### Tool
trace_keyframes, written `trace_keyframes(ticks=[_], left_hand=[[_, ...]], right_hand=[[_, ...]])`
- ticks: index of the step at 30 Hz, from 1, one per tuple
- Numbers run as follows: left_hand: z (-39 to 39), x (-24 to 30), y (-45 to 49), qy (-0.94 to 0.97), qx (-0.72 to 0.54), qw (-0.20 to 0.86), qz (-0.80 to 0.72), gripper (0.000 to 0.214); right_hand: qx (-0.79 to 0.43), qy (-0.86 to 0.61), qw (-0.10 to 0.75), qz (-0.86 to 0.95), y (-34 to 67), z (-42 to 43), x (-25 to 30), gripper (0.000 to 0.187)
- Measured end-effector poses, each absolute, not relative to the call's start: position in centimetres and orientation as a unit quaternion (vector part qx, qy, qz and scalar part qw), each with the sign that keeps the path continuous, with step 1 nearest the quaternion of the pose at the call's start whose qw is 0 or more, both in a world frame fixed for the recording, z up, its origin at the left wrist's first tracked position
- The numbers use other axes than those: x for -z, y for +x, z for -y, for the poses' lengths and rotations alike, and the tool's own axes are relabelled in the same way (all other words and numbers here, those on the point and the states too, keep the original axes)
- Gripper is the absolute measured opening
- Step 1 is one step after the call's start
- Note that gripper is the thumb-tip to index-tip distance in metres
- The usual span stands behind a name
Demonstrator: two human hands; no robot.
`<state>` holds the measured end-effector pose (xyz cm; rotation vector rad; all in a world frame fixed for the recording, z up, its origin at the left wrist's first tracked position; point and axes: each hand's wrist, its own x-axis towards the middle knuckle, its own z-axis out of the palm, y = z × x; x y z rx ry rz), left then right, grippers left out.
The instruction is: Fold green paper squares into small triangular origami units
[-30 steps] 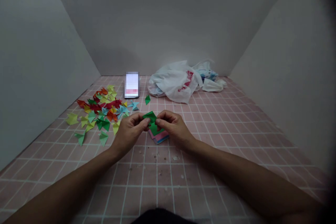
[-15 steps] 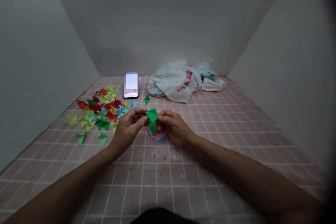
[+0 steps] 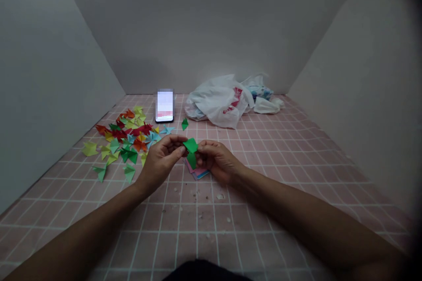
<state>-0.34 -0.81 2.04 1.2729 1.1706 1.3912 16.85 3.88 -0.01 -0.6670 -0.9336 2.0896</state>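
Observation:
A small folded green paper (image 3: pixel 190 149) is pinched between both hands, held just above the pink tiled floor (image 3: pixel 280 162). My left hand (image 3: pixel 161 160) grips its left side with thumb and fingers closed. My right hand (image 3: pixel 219 158) pinches its right side. Directly under the paper lies a small stack of coloured paper squares (image 3: pixel 198 172), pink and blue at its edges.
A pile of several folded paper pieces (image 3: pixel 123 138) in red, green, yellow and blue spreads at the left. One green folded piece (image 3: pixel 185 124) lies alone. A lit phone (image 3: pixel 165 106) and white plastic bags (image 3: pixel 224 101) stand at the back wall. Crumbs dot the tiles near me.
The green paper went from lying flat between my fingers to standing narrower and upright. Both hands stayed in place, shifting only slightly upward.

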Motion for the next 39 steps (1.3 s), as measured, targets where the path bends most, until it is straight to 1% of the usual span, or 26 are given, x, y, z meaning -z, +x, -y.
trace_keyframes(ticks=[10,17,23,28,34,39], left_hand=[[0.71,-1.63,-0.52,0.497,-0.568,0.460,-0.468,0.017],[0.56,-1.89,-0.38,0.466,-0.560,0.488,-0.482,0.019],[0.58,-1.92,-0.23,0.491,-0.527,0.453,-0.526,0.020],[0.73,-2.06,-0.45,0.533,-0.516,0.412,-0.528,0.019],[0.66,-2.26,-0.33,0.492,-0.534,0.475,-0.498,0.021],[0.58,-1.95,-0.36,0.470,-0.549,0.499,-0.478,0.021]], right_hand=[[-0.818,-0.261,0.366,0.359,16.78,-3.90,0.05,0.014],[-0.787,-0.297,0.368,0.397,16.80,-3.60,-0.04,0.018],[-0.779,-0.306,0.370,0.404,16.77,-3.49,0.04,0.020],[-0.790,-0.304,0.365,0.389,16.82,-3.61,-0.03,0.017],[-0.807,-0.290,0.354,0.374,16.88,-3.96,0.24,0.014],[-0.814,-0.281,0.341,0.377,16.90,-3.96,0.20,0.013]])
